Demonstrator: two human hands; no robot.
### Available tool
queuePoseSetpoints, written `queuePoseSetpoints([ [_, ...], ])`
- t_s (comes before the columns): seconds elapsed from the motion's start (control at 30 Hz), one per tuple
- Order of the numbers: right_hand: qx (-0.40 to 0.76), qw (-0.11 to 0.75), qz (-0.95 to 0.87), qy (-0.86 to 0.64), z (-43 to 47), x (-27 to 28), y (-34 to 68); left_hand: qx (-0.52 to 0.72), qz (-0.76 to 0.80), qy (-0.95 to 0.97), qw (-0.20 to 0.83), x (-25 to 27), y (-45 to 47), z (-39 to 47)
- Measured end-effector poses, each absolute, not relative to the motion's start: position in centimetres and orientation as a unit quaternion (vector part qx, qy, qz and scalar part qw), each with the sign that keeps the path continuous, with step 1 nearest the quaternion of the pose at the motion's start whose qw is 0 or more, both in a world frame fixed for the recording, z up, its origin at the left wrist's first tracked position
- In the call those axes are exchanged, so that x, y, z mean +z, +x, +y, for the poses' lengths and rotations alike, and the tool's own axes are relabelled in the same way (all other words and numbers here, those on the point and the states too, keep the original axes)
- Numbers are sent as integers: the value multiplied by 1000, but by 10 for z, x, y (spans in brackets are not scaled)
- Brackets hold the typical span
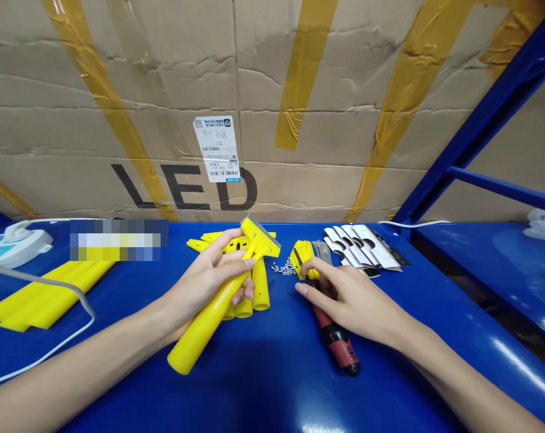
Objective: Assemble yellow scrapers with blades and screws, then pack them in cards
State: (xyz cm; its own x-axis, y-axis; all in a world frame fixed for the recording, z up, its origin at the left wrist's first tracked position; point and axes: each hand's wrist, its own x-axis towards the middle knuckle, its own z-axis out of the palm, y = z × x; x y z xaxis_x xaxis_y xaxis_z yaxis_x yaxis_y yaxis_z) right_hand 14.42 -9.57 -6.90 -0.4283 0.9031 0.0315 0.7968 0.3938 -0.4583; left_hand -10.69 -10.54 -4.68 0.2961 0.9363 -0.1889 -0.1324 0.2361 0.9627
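My left hand [222,270] is closed round the neck of a yellow scraper [204,325], its blade end tilted up and its thick handle slanting toward me. Under and beyond that hand lie several more yellow scraper handles [261,285]. My right hand [349,294] is over a red and black screwdriver [340,349] on the table, thumb and forefinger apart. Its curled fingers partly hide the screwdriver's upper end. Just past those fingertips sits a stack of small yellow plates [302,255]. Small loose screws [282,269] lie between the handles and the plates.
White folded cards [363,246] lie at the back right. Yellow pieces [60,288] and a white power strip [20,248] with cords are on the left of the blue table [254,385]. A large cardboard box [272,72] stands behind, near a blue metal frame [480,114].
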Motion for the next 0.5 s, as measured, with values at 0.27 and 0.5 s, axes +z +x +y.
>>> queuePoseSetpoints([
  [0.27,150,293,-775,-540,-91,-70,149,385,437,492,647,-44,-107,-102],
  [0.5,4,447,-652,-613,-77,-58,183,309,437,588,607,-27,-96,-89],
])
